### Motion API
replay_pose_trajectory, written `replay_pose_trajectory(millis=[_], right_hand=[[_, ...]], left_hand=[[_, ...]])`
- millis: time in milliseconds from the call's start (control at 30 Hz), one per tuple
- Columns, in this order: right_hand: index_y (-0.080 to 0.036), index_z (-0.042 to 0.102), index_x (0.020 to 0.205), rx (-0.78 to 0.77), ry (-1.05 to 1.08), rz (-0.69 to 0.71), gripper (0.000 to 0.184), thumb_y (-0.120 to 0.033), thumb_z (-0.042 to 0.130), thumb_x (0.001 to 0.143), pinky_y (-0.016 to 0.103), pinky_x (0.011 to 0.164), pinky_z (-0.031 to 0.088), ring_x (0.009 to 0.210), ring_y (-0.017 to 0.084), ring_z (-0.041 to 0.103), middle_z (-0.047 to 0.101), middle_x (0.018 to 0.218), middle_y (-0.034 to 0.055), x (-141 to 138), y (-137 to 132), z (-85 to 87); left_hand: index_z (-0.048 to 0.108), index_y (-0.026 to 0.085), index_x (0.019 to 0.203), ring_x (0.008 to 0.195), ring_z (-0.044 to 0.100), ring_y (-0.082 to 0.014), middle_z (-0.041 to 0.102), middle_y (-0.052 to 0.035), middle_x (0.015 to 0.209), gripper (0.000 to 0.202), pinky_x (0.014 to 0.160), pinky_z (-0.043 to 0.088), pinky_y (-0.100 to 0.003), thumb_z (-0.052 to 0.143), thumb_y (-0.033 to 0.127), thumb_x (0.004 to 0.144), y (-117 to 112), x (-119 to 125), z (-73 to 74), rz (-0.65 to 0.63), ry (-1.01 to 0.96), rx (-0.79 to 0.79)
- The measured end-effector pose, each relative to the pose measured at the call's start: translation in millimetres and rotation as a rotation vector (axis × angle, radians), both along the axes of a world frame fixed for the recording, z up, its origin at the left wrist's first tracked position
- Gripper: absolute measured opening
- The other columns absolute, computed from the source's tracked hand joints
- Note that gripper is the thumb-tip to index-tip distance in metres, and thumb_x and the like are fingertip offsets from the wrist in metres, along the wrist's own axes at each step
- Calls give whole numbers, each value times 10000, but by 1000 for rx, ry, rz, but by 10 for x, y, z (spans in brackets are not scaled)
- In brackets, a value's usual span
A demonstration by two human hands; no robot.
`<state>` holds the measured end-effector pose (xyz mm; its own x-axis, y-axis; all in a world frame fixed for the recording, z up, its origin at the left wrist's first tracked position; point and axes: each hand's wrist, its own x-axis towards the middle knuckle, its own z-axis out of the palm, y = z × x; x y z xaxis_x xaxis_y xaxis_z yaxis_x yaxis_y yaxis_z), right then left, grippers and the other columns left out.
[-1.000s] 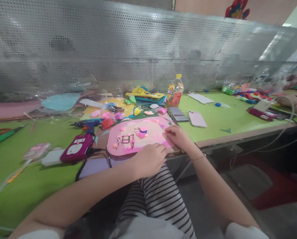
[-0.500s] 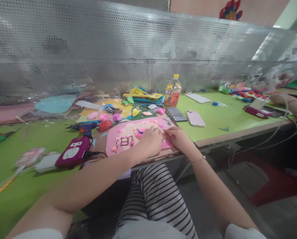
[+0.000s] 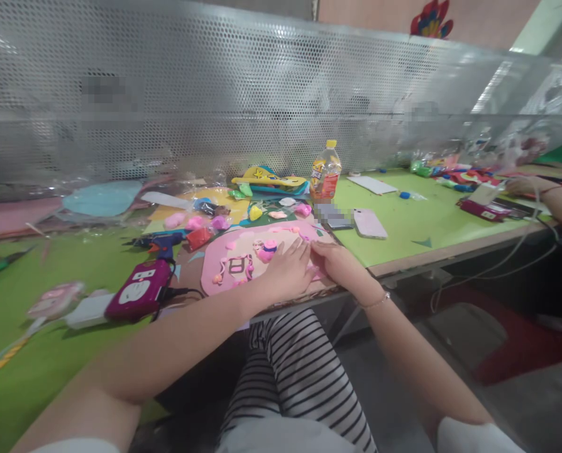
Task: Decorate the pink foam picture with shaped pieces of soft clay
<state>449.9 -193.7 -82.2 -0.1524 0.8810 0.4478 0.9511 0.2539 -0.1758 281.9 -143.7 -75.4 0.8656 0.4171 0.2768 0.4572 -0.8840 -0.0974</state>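
A pink clay-decorated board is lying on the tabletop, the left hand resting on its right half, fingers slightly spread, the right hand curling at its right end, any pinch hidden; light, even pressure should be sparing its raised pink-and-blue figure.

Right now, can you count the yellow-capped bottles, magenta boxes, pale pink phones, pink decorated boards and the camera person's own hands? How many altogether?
Yellow-capped bottle: 1
Magenta boxes: 2 (near box, far box)
Pale pink phone: 1
Pink decorated board: 1
Hands: 2 (left hand, right hand)
Total: 7
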Motion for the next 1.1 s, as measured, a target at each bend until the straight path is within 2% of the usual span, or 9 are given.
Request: replay_pose_trajectory(millis=[133, 300, 367, 500, 700, 800, 900, 1000, 1100], right_hand=[[-72, 581, 1181, -78, -60, -133, 355, -85, 411, 870, 298, 726, 505, 815, 233, 682, 715, 917, 161, 162, 124, 249], [-120, 650, 1017, -189, -173, -238, 233, -87, 478, 865, 268, 793, 467, 955, 219, 641, 689, 1009, 133, 396, 577, 554], [-113, 644, 980, -251, -231, -255, 158, -176, 540, 878, 305, 802, 487, 931, 206, 633, 676, 979, 111, 431, 762, 552], [-134, 580, 1100, -331, -332, -270, 281, -330, 550, 902, 393, 827, 512, 952, 182, 604, 606, 1096, 78, 444, 990, 435], [-124, 560, 1145, -366, -408, -276, 323, -328, 561, 895, 397, 834, 510, 982, 199, 595, 583, 1141, 101, 439, 1112, 365], [-112, 562, 1138, -340, -387, -270, 328, -326, 568, 890, 390, 830, 512, 974, 198, 598, 585, 1131, 108, 438, 1140, 365], [-119, 573, 1114, -269, -321, -264, 305, -331, 559, 895, 383, 823, 512, 955, 189, 600, 594, 1109, 98, 446, 1123, 361], [-131, 590, 1044, -166, -220, -260, 243, -324, 539, 905, 379, 813, 501, 918, 173, 600, 613, 1035, 65, 450, 1070, 334], [-118, 601, 968, -67, -103, -248, 146, -207, 518, 888, 339, 793, 468, 875, 178, 592, 636, 932, 67, 440, 1027, 271]], left_hand=[[334, 16, 1390, 1381, 252, -292, 351, -184, 1461, 598, 1096, 210, -510, 200, 391, 943, -2, -21, -16, 16, 33, -72], [371, 34, 1370, 1372, 265, -281, 385, -177, 1443, 611, 1096, 212, -498, 231, 427, 923, 20, -46, 37, 66, 44, -101], [406, 40, 1346, 1360, 286, -287, 428, -175, 1414, 611, 1092, 217, -498, 275, 442, 905, 26, -71, 85, 95, 47, -108], [491, 61, 1273, 1303, 368, -301, 497, -182, 1348, 571, 1075, 240, -490, 312, 443, 889, 29, -115, 139, 125, 28, -95], [319, 98, 1406, 1260, 411, -301, 499, -172, 1333, 617, 1019, 321, -476, 322, 442, 893, 4, -113, 107, 139, -23, -114], [368, 162, 1383, 1246, 423, -311, 526, -153, 1294, 567, 996, 338, -493, 332, 443, 891, -3, -117, 115, 126, -12, -114], [445, 156, 1321, 1238, 433, -319, 541, -165, 1267, 526, 983, 350, -505, 332, 435, 890, 2, -117, 139, 116, 2, -121], [423, 151, 1337, 1322, 340, -325, 434, -171, 1399, 553, 1018, 315, -534, 307, 459, 893, 13, -102, 173, 116, 22, -170], [251, 128, 1438, 1406, 185, -289, 226, -134, 1527, 666, 1090, 240, -515, 276, 505, 890, 22, -80, 232, 125, 40, -275]])
